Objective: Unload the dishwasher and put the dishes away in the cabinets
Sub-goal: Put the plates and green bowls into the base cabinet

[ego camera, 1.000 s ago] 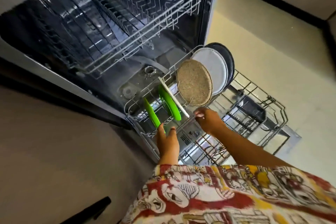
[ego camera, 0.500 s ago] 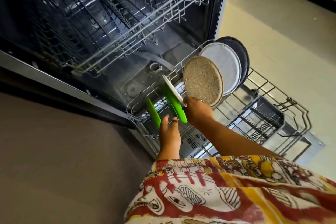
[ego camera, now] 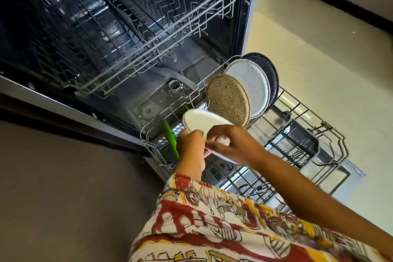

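- White plate [ego camera: 204, 122]: where is it?
- Above the left end of the lower rack [ego camera: 331, 134], over the green plate [ego camera: 170, 136] standing in the tines. The left hand [ego camera: 191, 147] curls round its near rim from below, and the right hand [ego camera: 231, 144] pinches that rim from above.
- What could go wrong?
- Its right edge is just beside the speckled brown plate [ego camera: 228, 101]; I cannot tell if they touch. A swing rightward could knock that one into the pale plate [ego camera: 249, 87] and dark plate [ego camera: 273, 74] behind it. Both grips share one edge, so the far rim might dip.
- Which way does it face?
- Tilted, upper face toward the camera. Its oval runs from far left to near right.
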Motion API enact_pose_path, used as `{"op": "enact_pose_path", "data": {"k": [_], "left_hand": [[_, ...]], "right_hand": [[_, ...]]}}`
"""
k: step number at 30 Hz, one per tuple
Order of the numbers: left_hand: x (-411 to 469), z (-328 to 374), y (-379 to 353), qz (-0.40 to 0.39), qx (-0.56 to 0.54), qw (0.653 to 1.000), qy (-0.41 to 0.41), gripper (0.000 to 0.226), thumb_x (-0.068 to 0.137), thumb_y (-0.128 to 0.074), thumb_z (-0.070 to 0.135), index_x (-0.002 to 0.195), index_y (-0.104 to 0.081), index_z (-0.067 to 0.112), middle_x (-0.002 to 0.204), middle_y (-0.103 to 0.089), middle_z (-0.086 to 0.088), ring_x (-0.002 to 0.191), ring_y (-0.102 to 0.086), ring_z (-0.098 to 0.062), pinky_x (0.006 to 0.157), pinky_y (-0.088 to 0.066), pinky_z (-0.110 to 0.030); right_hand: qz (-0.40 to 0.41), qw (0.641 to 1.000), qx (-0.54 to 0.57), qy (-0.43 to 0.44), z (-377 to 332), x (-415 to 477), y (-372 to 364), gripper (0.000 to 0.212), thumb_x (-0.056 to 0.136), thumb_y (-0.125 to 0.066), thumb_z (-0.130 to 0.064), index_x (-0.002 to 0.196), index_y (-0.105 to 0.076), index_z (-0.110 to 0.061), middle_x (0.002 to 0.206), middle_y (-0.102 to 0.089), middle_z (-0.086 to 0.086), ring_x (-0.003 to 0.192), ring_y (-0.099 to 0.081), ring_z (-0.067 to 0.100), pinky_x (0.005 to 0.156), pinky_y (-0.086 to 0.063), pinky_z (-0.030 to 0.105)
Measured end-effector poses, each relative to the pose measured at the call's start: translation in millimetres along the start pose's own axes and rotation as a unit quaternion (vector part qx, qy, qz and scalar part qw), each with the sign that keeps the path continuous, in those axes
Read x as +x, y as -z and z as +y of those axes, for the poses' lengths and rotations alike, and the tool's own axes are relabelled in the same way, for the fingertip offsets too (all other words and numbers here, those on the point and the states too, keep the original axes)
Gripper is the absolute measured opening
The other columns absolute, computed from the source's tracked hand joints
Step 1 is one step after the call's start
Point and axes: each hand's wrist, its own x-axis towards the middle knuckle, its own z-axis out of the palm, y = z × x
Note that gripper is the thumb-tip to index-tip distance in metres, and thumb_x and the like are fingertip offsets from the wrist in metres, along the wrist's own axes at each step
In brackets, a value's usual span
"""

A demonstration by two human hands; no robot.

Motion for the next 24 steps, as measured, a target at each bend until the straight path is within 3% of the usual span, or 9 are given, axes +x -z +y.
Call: {"op": "enact_pose_path", "data": {"k": [2, 5, 7, 9, 13, 16, 21, 24], "left_hand": [[3, 1, 5, 0.029, 0.042, 0.996, -0.079, 0.035, 0.086, -0.047, 0.002, 0.118, -0.054, 0.016, 0.121, -0.059, -0.012, 0.103, -0.059, -0.033, 0.085, -0.054, -0.045], [-4, 8, 15, 0.067, 0.05, 0.979, -0.184, 0.025, 0.092, -0.049, 0.008, 0.115, -0.055, 0.018, 0.117, -0.058, -0.005, 0.101, -0.056, -0.027, 0.089, -0.051, -0.043], [-6, 9, 20, 0.09, 0.01, 0.975, -0.205, 0.031, 0.096, -0.046, 0.008, 0.126, -0.052, 0.014, 0.117, -0.056, -0.003, 0.1, -0.054, -0.022, 0.086, -0.049, -0.035], [-4, 6, 25, 0.107, -0.02, 0.973, -0.204, 0.037, 0.097, -0.044, 0.007, 0.133, -0.047, 0.012, 0.126, -0.055, -0.006, 0.109, -0.055, -0.024, 0.087, -0.046, -0.03], [2, -10, 34, 0.135, -0.077, 0.974, -0.163, 0.039, 0.097, -0.042, 0.005, 0.135, -0.045, 0.013, 0.131, -0.053, -0.009, 0.111, -0.055, -0.024, 0.088, -0.047, -0.031], [2, -22, 37, 0.143, -0.122, 0.973, -0.133, 0.036, 0.097, -0.043, 0.005, 0.133, -0.046, 0.012, 0.129, -0.054, -0.01, 0.111, -0.056, -0.026, 0.092, -0.049, -0.039], [-2, -39, 40, 0.133, -0.147, 0.974, -0.111, 0.036, 0.097, -0.044, 0.009, 0.132, -0.046, 0.018, 0.128, -0.055, -0.007, 0.111, -0.057, -0.028, 0.094, -0.05, -0.049], [-8, -51, 42, 0.119, -0.156, 0.975, -0.103, 0.032, 0.097, -0.045, 0.011, 0.127, -0.049, 0.021, 0.128, -0.055, -0.007, 0.111, -0.058, -0.03, 0.093, -0.05, -0.052]], "right_hand": [[0.036, 0.995, 0.058, -0.067, 15, 12, 11, 0.026, 0.092, -0.058, -0.032, 0.11, -0.068, -0.016, 0.112, -0.067, -0.003, 0.093, -0.059, 0.006, 0.087, -0.05, 0.029], [0.226, 0.961, 0.008, -0.158, 59, 43, 23, 0.037, 0.09, -0.062, -0.018, 0.125, -0.057, -0.004, 0.123, -0.06, 0.013, 0.101, -0.058, 0.022, 0.093, -0.049, 0.042], [0.186, 0.934, 0.019, -0.306, 82, 61, 28, 0.061, 0.091, -0.059, -0.02, 0.143, -0.032, -0.004, 0.141, -0.042, 0.02, 0.123, -0.047, 0.035, 0.103, -0.041, 0.044], [0.097, 0.922, 0.013, -0.375, 98, 72, 25, 0.063, 0.092, -0.056, -0.02, 0.144, -0.025, -0.003, 0.14, -0.04, 0.024, 0.126, -0.043, 0.041, 0.1, -0.039, 0.043], [0.078, 0.921, -0.014, -0.381, 108, 76, 16, 0.036, 0.093, -0.05, -0.025, 0.121, -0.044, -0.003, 0.118, -0.055, 0.025, 0.105, -0.054, 0.039, 0.081, -0.043, 0.039], [0.066, 0.928, -0.051, -0.363, 109, 71, 10, 0.03, 0.094, -0.047, -0.03, 0.109, -0.049, -0.005, 0.108, -0.058, 0.022, 0.095, -0.055, 0.035, 0.077, -0.042, 0.037], [0.21, 0.929, 0.087, -0.292, 88, 42, 25, 0.014, 0.099, -0.041, -0.025, 0.105, -0.045, -0.013, 0.094, -0.05, 0.009, 0.085, -0.048, 0.022, 0.067, -0.035, 0.03], [0.277, 0.919, 0.086, -0.269, 69, 15, 39, 0.013, 0.1, -0.042, -0.026, 0.106, -0.045, -0.015, 0.091, -0.051, 0.009, 0.081, -0.047, 0.021, 0.061, -0.033, 0.028]]}}
